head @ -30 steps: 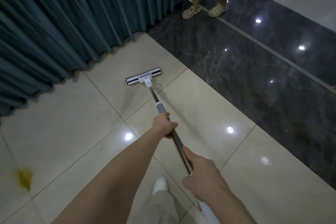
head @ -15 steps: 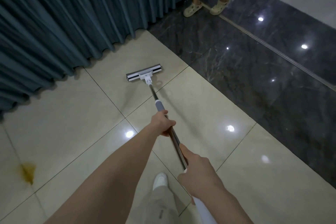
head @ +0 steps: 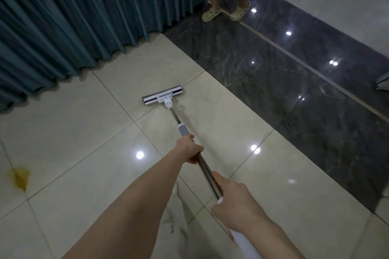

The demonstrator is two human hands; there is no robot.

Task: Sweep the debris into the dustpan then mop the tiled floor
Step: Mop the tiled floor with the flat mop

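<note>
A flat mop head (head: pixel 162 97), grey and white, lies on the beige tiled floor (head: pixel 84 132) ahead of me. Its metal handle (head: pixel 207 172) slopes back toward me. My left hand (head: pixel 189 149) grips the handle just below the grey collar. Lower down, my right hand (head: pixel 233 206) grips the handle where the metal meets the white end. A yellow-brown stain (head: pixel 20 177) marks the tile at the far left. No dustpan is in view.
A teal curtain (head: pixel 84 17) hangs along the left and back, reaching the floor. A band of dark marble floor (head: pixel 273 82) runs diagonally on the right. A person in pale clogs (head: pixel 225 12) stands at the back. My own trouser leg (head: pixel 179 227) shows below the arms.
The mop head has slid toward me and to the right, away from the curtain. Both hands keep their grip on the handle.
</note>
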